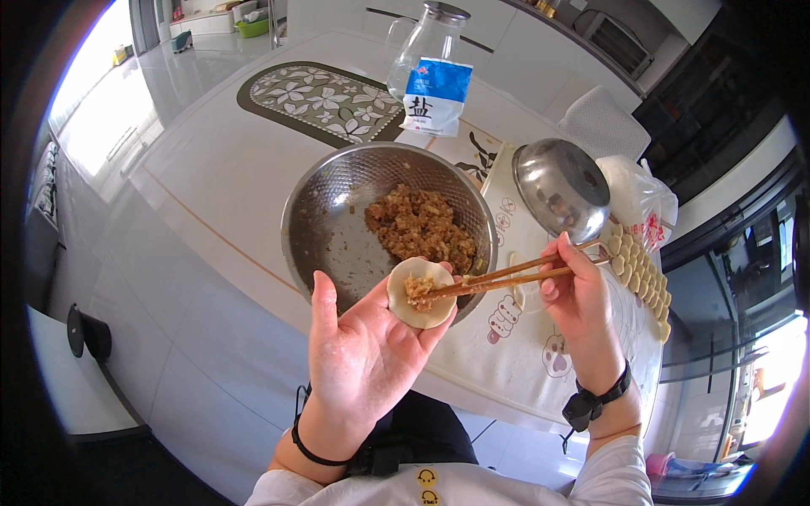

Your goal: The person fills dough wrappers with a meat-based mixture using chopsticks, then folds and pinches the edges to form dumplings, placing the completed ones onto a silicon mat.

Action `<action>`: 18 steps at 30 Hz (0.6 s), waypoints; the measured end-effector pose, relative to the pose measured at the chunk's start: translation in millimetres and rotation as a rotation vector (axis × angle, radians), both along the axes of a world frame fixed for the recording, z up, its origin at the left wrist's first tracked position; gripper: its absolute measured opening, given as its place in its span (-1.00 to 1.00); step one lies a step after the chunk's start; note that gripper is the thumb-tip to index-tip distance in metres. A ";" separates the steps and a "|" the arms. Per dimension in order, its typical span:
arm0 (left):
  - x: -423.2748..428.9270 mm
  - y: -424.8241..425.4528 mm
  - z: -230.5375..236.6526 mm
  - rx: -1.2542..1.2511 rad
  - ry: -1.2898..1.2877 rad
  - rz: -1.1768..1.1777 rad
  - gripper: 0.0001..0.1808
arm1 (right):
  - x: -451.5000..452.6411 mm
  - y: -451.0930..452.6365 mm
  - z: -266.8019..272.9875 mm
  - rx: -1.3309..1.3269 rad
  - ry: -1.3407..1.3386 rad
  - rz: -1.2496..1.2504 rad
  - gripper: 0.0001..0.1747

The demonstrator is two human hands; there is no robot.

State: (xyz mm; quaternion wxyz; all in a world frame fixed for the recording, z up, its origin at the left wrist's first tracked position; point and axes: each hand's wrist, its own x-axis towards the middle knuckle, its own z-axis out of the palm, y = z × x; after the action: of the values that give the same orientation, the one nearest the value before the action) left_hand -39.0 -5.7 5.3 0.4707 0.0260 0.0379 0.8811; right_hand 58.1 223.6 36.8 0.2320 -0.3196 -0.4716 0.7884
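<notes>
A round dough wrapper (398, 302) lies flat on the fingers of my left hand (376, 345), palm up. On its middle sits a small lump of minced filling (419, 290). My right hand (579, 294) grips a pair of wooden chopsticks (506, 278), whose tips touch that filling. Beyond my left hand stands a wide steel bowl (326, 190) with a mound of minced filling (421, 224) in its right part. Behind my right hand, several folded dumplings (639, 272) are packed in rows near the table's right edge. A pale piece of dough (517, 278) shows partly behind the chopsticks.
A smaller steel bowl (560, 186) rests upside down beside a plastic bag (642, 196). At the back stand a glass jug (436, 38) and a blue and white salt packet (438, 95), near a floral mat (316, 101). A printed dough mat (468, 360) covers the table's right side.
</notes>
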 end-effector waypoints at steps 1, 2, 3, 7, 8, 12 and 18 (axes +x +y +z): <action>-0.3 -0.4 -0.5 0.010 -0.006 0.003 0.01 | 0.1 1.5 -0.2 -0.011 -0.004 0.008 -0.70; -0.5 -0.6 -0.8 0.020 -0.013 0.006 0.01 | 0.8 2.6 -0.2 -0.021 -0.008 0.015 -0.70; -0.7 -0.2 -1.8 0.019 -0.013 0.004 0.01 | 1.8 3.5 0.5 -0.022 -0.008 0.012 -0.70; -0.6 1.4 -3.5 0.015 -0.016 0.024 0.02 | 7.5 0.8 8.5 0.124 0.022 -0.056 -0.74; -0.5 1.7 -3.5 0.012 0.001 0.025 0.02 | 9.4 -0.8 10.5 0.188 0.049 -0.093 -0.76; 0.4 2.7 -2.8 -0.003 -0.001 0.027 0.02 | 15.8 -3.9 19.3 0.365 0.176 -0.044 -0.77; 3.2 2.9 -2.4 -0.011 0.020 0.016 -0.01 | 20.4 -7.8 28.0 0.455 0.173 -0.014 -0.75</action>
State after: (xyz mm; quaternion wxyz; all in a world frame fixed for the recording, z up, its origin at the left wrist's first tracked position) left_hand -35.8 -2.8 2.8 0.4633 0.0322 0.0477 0.8843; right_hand 78.5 215.8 64.8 0.3432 -0.1936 -0.6130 0.6848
